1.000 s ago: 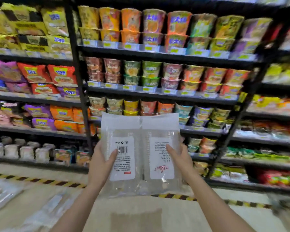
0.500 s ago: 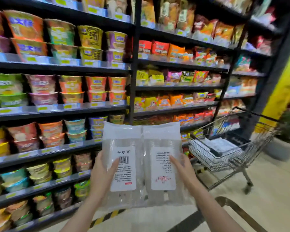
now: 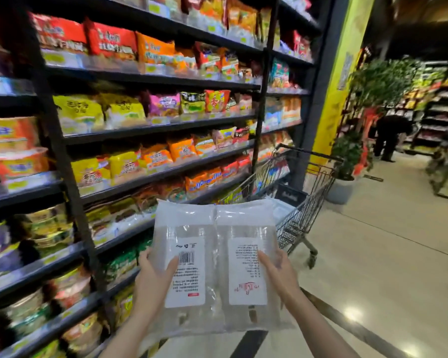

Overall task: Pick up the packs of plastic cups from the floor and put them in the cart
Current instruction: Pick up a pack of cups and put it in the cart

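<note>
I hold two clear packs of plastic cups side by side at chest height, each with a white label. My left hand (image 3: 153, 277) grips the left pack (image 3: 185, 257), thumb across its label. The right pack (image 3: 246, 257) is gripped by my right hand (image 3: 277, 275), thumb on the label. Just beyond the packs stands the wire shopping cart (image 3: 303, 202), with pale packs lying in its basket; the held packs hide its near end.
Tall black shelves (image 3: 153, 125) full of noodle bags line the left side. A yellow pillar (image 3: 339, 81) and a potted plant (image 3: 352, 151) stand behind the cart. A person (image 3: 389, 135) stands far down the aisle. Bare floor (image 3: 386, 254) lies to the right.
My view has swung right along the shelves, from the cup-noodle section to the bagged noodles. The cart came into view and is now closer. Both hands keep the same grip on the packs.
</note>
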Demonstrator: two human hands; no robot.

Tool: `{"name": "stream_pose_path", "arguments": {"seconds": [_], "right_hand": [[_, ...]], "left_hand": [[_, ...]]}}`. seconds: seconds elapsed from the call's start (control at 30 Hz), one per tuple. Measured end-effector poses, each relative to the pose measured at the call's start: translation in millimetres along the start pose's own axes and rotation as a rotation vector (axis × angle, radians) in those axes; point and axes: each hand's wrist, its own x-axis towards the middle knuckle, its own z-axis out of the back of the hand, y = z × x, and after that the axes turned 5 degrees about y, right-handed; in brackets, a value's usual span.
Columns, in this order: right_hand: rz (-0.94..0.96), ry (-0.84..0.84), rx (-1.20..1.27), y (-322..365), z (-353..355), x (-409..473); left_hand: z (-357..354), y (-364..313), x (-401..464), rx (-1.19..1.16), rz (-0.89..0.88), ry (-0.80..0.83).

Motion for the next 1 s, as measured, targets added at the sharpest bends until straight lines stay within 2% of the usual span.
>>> {"name": "stream_pose_path", "arguments": {"seconds": [0.43, 0.77, 1.0], "right_hand": [[-0.08, -0.325, 0.057, 4.7, 49.5, 255.6], [-0.163, -0.469, 0.11, -25.2, 98.1, 451.8], [-0.262, -0.566, 0.14, -39.6, 139.8, 572.6]], "left_hand": [[-168.3, -58.4, 264.8, -0.008, -0.124, 0.328], [-316.2, -96.2, 438.0, -0.031, -0.236, 0.619], [-426.8, -127.5, 543.7, -0.001, -0.228, 0.716]]}}
